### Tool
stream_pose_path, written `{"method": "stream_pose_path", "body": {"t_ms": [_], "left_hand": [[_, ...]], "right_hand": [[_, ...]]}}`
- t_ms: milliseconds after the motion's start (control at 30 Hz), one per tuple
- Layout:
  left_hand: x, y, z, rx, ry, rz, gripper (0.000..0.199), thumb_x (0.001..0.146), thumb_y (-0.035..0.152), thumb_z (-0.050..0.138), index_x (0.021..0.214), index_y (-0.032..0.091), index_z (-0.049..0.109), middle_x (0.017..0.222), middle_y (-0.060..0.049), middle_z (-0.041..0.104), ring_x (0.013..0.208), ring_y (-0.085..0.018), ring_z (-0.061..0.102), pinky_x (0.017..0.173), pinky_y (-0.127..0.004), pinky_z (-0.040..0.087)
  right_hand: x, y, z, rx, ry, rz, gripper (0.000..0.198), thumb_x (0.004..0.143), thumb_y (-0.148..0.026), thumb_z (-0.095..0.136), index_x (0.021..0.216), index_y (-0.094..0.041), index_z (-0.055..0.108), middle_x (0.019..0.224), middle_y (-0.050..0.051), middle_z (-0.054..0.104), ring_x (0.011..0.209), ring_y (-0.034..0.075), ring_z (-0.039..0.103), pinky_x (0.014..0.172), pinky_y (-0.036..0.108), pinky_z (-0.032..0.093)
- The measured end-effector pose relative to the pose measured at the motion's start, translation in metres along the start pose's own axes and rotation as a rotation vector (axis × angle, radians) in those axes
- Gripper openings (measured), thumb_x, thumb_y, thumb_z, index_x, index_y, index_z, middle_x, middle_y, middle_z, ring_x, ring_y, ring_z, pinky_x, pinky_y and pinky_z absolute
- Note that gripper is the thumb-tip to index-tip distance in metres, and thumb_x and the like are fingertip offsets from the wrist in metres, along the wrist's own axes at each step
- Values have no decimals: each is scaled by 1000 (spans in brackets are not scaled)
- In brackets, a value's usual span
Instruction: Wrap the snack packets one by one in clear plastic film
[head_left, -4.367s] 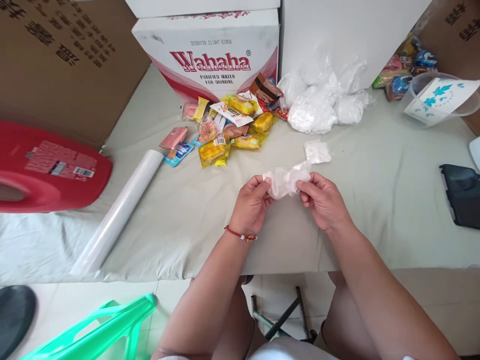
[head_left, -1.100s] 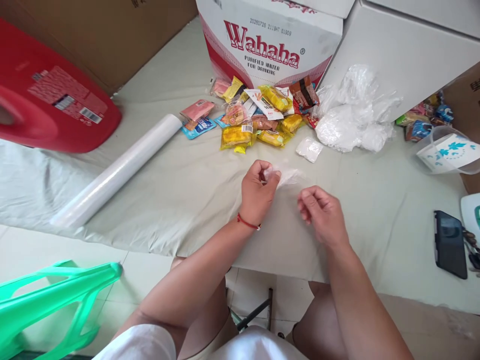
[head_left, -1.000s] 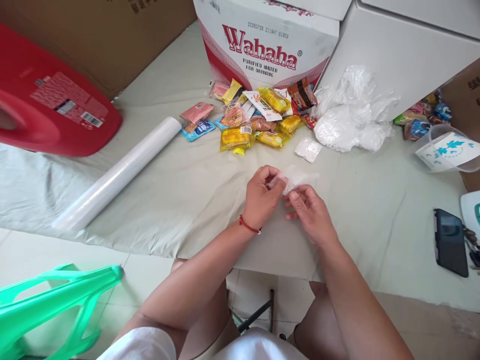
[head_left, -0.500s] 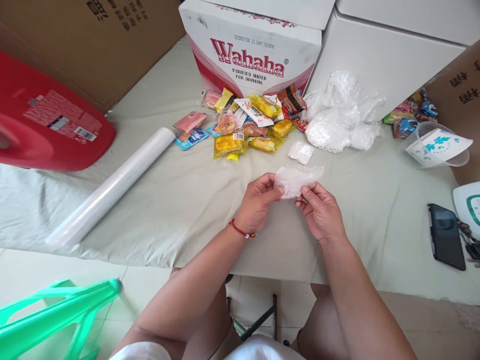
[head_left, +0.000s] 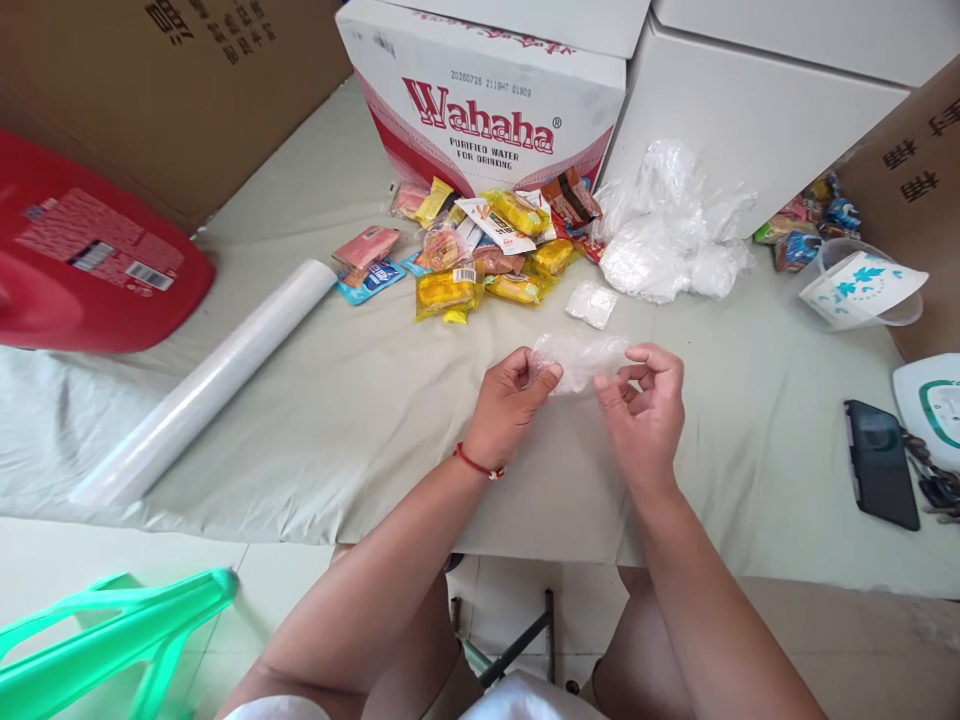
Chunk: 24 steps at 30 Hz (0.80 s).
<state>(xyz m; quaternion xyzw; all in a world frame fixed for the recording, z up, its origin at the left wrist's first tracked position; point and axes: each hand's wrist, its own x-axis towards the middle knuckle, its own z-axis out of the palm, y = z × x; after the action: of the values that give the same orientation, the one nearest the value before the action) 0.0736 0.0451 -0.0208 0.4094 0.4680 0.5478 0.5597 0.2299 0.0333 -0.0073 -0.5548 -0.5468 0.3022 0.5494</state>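
A crinkled piece of clear plastic film, perhaps a thin bag point(head_left: 577, 360), hangs just above the cloth-covered table. My left hand point(head_left: 510, 400) pinches its left end between thumb and fingers. At the film's right end is my right hand point(head_left: 646, 415), thumb and fingers apart; whether the fingertips touch the film is hard to tell. Beyond the film lies a small folded square of clear plastic point(head_left: 592, 303). Behind that rises a heap of crumpled clear plastic point(head_left: 652, 250), with a pile of wrapped snacks point(head_left: 502, 245) to its left.
On the left, a plastic film roll point(head_left: 217, 375) lies diagonally near a red jug point(head_left: 97, 245). A Wahaha carton point(head_left: 487, 110) stands at the back. To the right are a tilted clear cup point(head_left: 825, 285) and a phone point(head_left: 881, 465). A green stool point(head_left: 120, 640) stands on the floor.
My right hand's fingers have come apart from their pinch on the film and spread. The film stays in my left hand. The view has shifted slightly.
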Motion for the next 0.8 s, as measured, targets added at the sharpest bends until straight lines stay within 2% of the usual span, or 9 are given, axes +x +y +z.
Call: {"method": "stream_pose_path", "body": {"t_ms": [100, 167, 233, 333, 500, 600, 667, 700, 800], "left_hand": [[-1, 0, 0, 45, -15, 5, 36, 84, 42, 78, 68, 19, 55, 67, 5, 48, 67, -11, 42, 64, -24, 35], [-1, 1, 2, 31, -21, -5, 33, 82, 41, 80, 71, 19, 58, 69, 5, 51, 69, -11, 45, 66, -24, 37], [-1, 3, 2, -73, -4, -30, 27, 80, 40, 81, 80, 19, 64, 76, 4, 58, 73, -11, 50, 70, -24, 42], [3, 10, 0, -297, 56, -111, 31, 73, 37, 86, 86, 21, 63, 82, 4, 63, 74, -12, 56, 70, -25, 47], [8, 16, -9, -396, 106, -198, 36, 59, 20, 88, 79, 20, 58, 72, 6, 61, 65, -9, 57, 65, -22, 47], [8, 15, -11, -346, 132, -185, 29, 59, 18, 85, 82, 19, 67, 74, 4, 66, 66, -9, 58, 63, -21, 44], [6, 15, -11, -302, 92, -170, 23, 61, 19, 83, 80, 18, 71, 75, 2, 68, 66, -9, 58, 63, -22, 44], [5, 15, -10, -279, 50, -168, 19, 62, 20, 82, 78, 18, 72, 75, 1, 69, 65, -10, 57, 63, -22, 43], [1, 15, -8, -202, -79, -165, 13, 66, 22, 79, 77, 18, 75, 71, 1, 68, 63, -11, 55, 62, -25, 42]], "right_hand": [[-4, -2, -1, -177, -98, -192, 49, 86, -36, 76, 130, -36, 54, 144, 9, 46, 71, 13, 53, 70, 36, 57], [-4, -1, -1, -214, -164, -222, 43, 89, -32, 71, 130, -36, 57, 138, 9, 53, 68, 13, 53, 68, 37, 56], [-2, 0, -3, -204, -169, -215, 24, 93, -29, 66, 117, -33, 66, 124, 7, 60, 71, 15, 56, 68, 36, 55], [5, 1, -9, -116, -124, -158, 10, 93, -24, 64, 97, -29, 72, 116, 6, 61, 86, 18, 62, 73, 34, 54], [18, 8, -24, -45, -216, 49, 22, 81, -12, 58, 82, -26, 75, 112, 3, 66, 99, 19, 63, 78, 32, 50], [25, 11, -31, 57, -71, 115, 20, 76, -10, 57, 73, -23, 71, 105, 3, 69, 103, 20, 62, 82, 32, 49], [28, 9, -34, 158, -3, 123, 14, 80, -15, 61, 78, -24, 71, 102, 3, 70, 104, 20, 62, 83, 32, 49], [28, 7, -35, 200, -17, 129, 11, 82, -19, 64, 84, -24, 73, 101, 3, 70, 103, 20, 62, 83, 32, 49], [26, -1, -33, 263, -224, 207, 16, 90, -36, 68, 100, -25, 74, 99, 3, 70, 94, 18, 62, 85, 32, 49]]}}
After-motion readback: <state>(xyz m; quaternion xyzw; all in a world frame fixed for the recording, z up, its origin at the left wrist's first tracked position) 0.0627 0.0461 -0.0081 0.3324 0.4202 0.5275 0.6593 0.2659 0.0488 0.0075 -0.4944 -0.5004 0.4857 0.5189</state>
